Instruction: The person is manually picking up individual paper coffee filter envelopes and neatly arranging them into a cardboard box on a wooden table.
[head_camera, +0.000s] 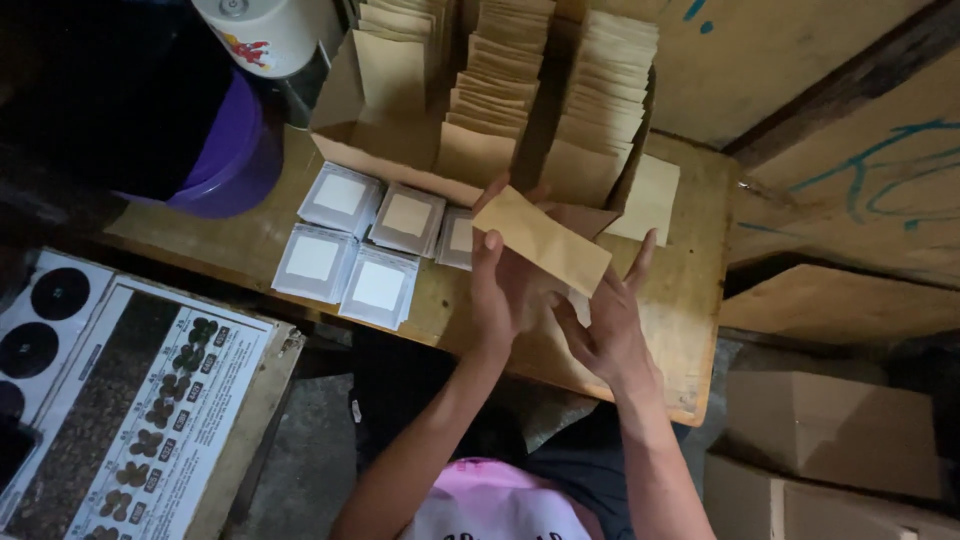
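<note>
Overhead, a person's left hand (500, 290) holds a small brown paper envelope (553, 240) above the wooden desk (690, 300), thumb pressed on its near edge and fingers (488, 192) curled behind its far end, so the packet is pinched rather than resting on anything. The envelope's long axis runs on a slant, from up beside the left fingertips down toward the right hand (608, 325). That right hand sits just below and beside the packet's lower end, its fingers (643, 255) spread and open, gripping nothing; whether they touch the paper's underside cannot be told from this angle. Of the two hands, the left is plainly the one in contact and bears the envelope.

Beyond the fingers, an open cardboard box (380, 140) carries rows of similar brown envelopes (600, 90) standing on edge. Left of the left hand, white square sachets (345, 245) lie in overlapping stacks on the desk. A purple tub (235, 165) sits well off to the far left.
</note>
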